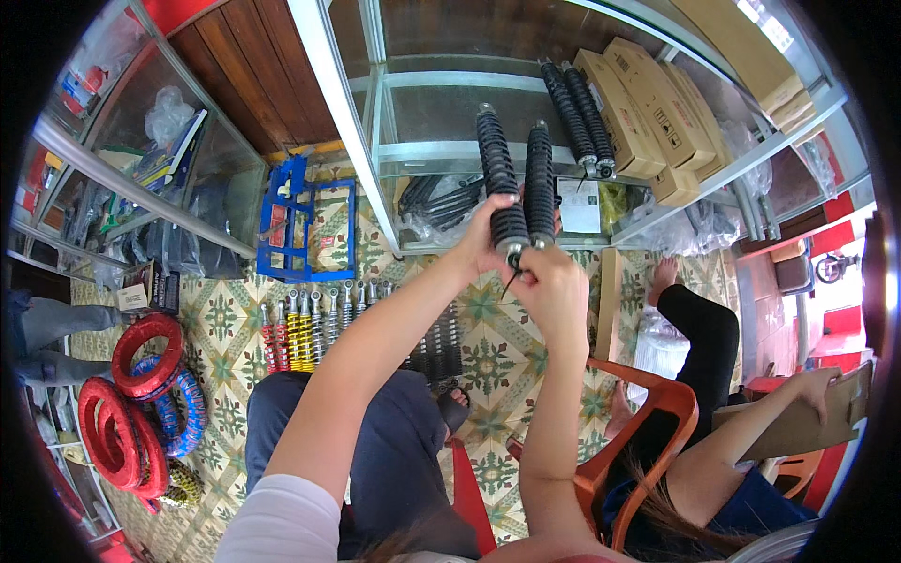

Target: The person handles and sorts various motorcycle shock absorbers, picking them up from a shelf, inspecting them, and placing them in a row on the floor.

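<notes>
A pair of black coil-spring shock absorbers is held side by side in front of the glass cabinet, tilted upward and away from me. My left hand wraps around them near their lower half. At their lower eyelets my right hand pinches a thin black cable tie, whose loose tail sticks out below; the fingertips are partly hidden. Behind them, a similar pair of black shock absorbers lies on the glass shelf, with a black tie at its eyelets.
Cardboard boxes fill the shelf's right side. More shock absorbers lie in a row on the tiled floor, beside a blue metal frame. Wrapped tyres lie left. At right, another person's hand holds cardboard near an orange chair.
</notes>
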A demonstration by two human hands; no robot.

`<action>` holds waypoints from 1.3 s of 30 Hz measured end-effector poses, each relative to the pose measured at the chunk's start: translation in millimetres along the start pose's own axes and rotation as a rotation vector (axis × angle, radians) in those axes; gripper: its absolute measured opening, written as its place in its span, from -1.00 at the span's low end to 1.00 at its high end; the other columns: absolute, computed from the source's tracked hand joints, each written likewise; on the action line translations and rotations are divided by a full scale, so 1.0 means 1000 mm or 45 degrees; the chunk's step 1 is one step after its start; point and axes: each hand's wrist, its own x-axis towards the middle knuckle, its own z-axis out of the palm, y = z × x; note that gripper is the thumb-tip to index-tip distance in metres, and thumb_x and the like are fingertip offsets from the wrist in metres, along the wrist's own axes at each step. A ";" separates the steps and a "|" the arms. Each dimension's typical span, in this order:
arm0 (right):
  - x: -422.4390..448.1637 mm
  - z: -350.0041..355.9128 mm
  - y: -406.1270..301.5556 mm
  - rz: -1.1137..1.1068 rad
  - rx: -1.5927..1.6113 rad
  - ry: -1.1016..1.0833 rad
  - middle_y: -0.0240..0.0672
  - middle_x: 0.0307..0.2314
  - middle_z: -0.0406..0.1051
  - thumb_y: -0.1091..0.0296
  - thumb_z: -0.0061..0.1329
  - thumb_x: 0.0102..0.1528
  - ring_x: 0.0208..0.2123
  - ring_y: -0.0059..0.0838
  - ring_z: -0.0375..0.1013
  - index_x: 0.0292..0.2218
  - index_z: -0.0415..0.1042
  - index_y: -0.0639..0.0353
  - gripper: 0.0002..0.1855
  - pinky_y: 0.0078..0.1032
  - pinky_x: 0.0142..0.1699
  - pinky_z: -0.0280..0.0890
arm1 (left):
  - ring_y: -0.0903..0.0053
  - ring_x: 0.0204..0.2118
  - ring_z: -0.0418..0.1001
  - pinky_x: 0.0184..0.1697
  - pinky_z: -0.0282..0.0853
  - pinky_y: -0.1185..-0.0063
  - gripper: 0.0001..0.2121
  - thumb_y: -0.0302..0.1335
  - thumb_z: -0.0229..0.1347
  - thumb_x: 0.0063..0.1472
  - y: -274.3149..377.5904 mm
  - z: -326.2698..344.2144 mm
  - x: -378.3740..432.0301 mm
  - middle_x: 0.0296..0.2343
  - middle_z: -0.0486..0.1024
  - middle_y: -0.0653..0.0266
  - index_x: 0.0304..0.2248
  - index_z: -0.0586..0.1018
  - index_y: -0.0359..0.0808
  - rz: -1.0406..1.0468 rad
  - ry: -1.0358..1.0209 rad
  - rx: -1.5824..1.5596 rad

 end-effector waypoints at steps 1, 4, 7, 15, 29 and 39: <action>-0.011 -0.005 -0.008 0.005 0.001 -0.002 -0.29 -0.77 0.23 0.22 0.16 -0.22 -0.67 -0.27 0.27 -0.65 0.30 0.21 -0.68 -0.39 -0.58 0.14 | 0.19 -0.13 0.34 -0.01 0.25 0.32 -0.50 -0.30 -0.04 0.00 -0.006 0.001 -0.010 -0.20 0.34 -0.09 -0.10 0.22 -0.43 -0.021 -0.007 0.044; -0.045 -0.024 -0.037 0.112 0.017 -0.120 -0.32 -0.77 0.23 0.15 0.17 -0.23 -0.69 -0.29 0.27 -0.67 0.32 0.20 -0.65 -0.41 -0.59 0.15 | 0.28 -0.08 0.34 0.03 0.24 0.35 -0.41 -0.31 0.00 0.00 -0.028 0.001 -0.053 -0.12 0.32 -0.01 -0.01 0.18 -0.47 -0.101 0.096 0.140; -0.076 -0.041 -0.052 0.142 0.070 -0.351 -0.34 -0.77 0.28 0.11 0.19 -0.22 -0.72 -0.33 0.30 -0.65 0.40 0.17 -0.67 -0.44 -0.58 0.19 | 0.32 -0.06 0.33 0.02 0.25 0.38 -0.42 -0.31 0.04 0.00 -0.051 -0.003 -0.102 -0.12 0.34 0.04 -0.01 0.22 -0.46 -0.165 0.239 0.249; -0.141 0.001 -0.052 1.042 1.002 -0.192 -0.30 -0.66 0.44 0.13 0.14 -0.09 -0.58 -0.63 0.40 -0.45 0.49 0.33 -0.63 -0.65 -0.44 0.26 | 0.38 -0.27 0.48 -0.16 0.41 0.47 -0.55 -0.31 -0.02 0.06 -0.095 -0.003 -0.228 -0.27 0.45 0.07 -0.09 0.34 -0.43 -0.276 0.643 0.238; -0.282 0.110 -0.074 2.613 2.102 -0.112 -0.37 -0.28 0.31 -0.09 -0.13 0.05 -0.17 -0.34 0.30 -0.17 0.29 0.03 -0.56 -0.24 -0.03 0.20 | 0.37 -0.41 0.37 -0.26 0.26 0.34 -0.65 -0.12 0.04 -0.15 -0.119 -0.087 -0.256 -0.49 0.45 0.28 -0.43 0.48 -0.22 -0.745 1.447 0.055; -0.284 0.088 -0.064 1.056 0.865 0.130 -0.40 -0.43 0.36 0.55 -0.05 -0.06 -0.47 -0.63 0.29 -0.32 0.36 0.14 -0.80 -0.71 -0.37 0.22 | 0.27 -0.45 0.43 -0.32 0.31 0.34 -0.62 -0.12 0.02 -0.11 -0.134 -0.117 -0.240 -0.49 0.46 0.15 -0.47 0.44 -0.31 -0.766 1.373 0.113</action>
